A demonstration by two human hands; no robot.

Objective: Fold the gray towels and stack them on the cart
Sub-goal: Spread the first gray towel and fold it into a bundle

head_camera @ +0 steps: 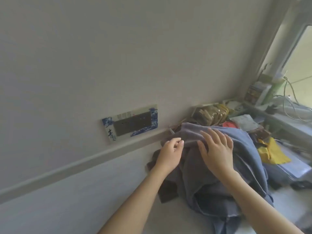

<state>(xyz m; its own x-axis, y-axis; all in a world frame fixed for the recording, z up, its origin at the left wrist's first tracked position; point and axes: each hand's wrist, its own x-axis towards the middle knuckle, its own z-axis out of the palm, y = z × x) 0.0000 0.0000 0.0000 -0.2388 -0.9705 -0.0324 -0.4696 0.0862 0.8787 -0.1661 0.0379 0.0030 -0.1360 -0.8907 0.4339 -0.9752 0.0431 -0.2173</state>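
Gray towels heaped loose directly under and ahead of both my hands, the pile running long from near my right forearm away toward the wall; cart not identifiable from here. Right hand lies flat on the pile's top fold, fingers spread and straight, the nearer hand to the bulk of cloth. Left hand sits just beside it at the wall-side edge, fingers curled around a fold of towel, apparently pinching it, though the grip is partly hidden.

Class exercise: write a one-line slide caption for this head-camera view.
Left hand pinches a gray towel edge while the right hand rests flat on the heap.
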